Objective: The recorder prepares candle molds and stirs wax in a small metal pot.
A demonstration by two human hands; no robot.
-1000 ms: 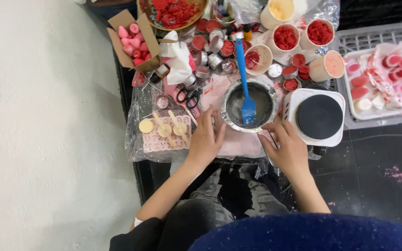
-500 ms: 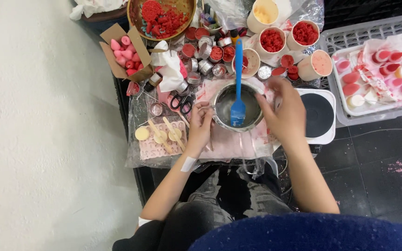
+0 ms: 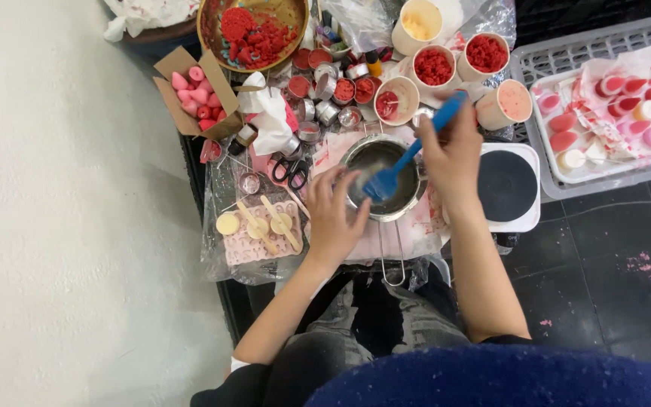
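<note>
With the right hand (image 3: 453, 147) clamped on the blue brush (image 3: 408, 154), whose bristles sit inside the metal pot (image 3: 382, 181), stirring goes best in slow strokes while the left hand (image 3: 333, 215), fingers loosely spread, steadies the rim.

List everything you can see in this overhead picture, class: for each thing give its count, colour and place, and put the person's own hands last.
metal pot: one, silver, centre, on a wire handle
spatula: one, blue, blade down in the pot
hotplate: one, white with black disc, right of the pot
paper cups: five, cream, holding red, pink or yellow fill, above the pot
bowl: one, brass, red chunks, top
cardboard box: one, brown, pink pieces, upper left
scissors: one pair, black, left of the pot
mould: one, pink, with sticks, lower left
crate: one, grey, right
left hand: on the pot's rim
right hand: grip on the spatula
</note>
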